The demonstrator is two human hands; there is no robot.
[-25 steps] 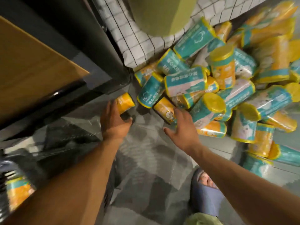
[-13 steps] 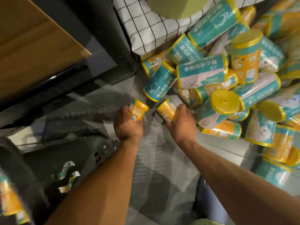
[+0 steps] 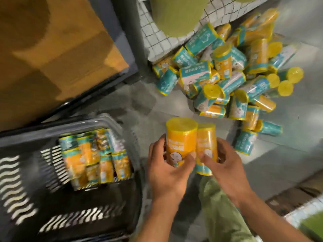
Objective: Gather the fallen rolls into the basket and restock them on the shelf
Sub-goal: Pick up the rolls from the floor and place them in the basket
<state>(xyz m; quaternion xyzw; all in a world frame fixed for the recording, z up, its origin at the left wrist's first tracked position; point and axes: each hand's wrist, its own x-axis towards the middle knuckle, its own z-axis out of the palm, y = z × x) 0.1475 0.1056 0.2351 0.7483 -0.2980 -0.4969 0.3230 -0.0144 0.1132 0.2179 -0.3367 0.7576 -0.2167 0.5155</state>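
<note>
My left hand (image 3: 167, 169) grips an orange roll (image 3: 180, 138) held upright, its yellow end facing up. Right beside it, my right hand (image 3: 225, 169) grips a second orange roll (image 3: 206, 145) with a teal band at its lower end. The two rolls touch each other above the grey floor. To the left stands a dark basket (image 3: 73, 215) with slotted walls; several orange and teal rolls (image 3: 95, 158) lie packed at its far end. A heap of fallen rolls (image 3: 225, 79) in teal, orange and yellow wrap lies on the floor at upper right.
A wooden shelf board (image 3: 52, 49) with a dark frame fills the upper left. A white checked cloth (image 3: 157, 37) and a green cushion (image 3: 176, 13) sit behind the heap. My green trouser leg (image 3: 218, 198) is below the hands. Grey floor tiles lie between basket and heap.
Both hands closed on one roll each at the heap's near edge, lifted them and drew them back toward me. The view swung left, bringing the basket into sight.
</note>
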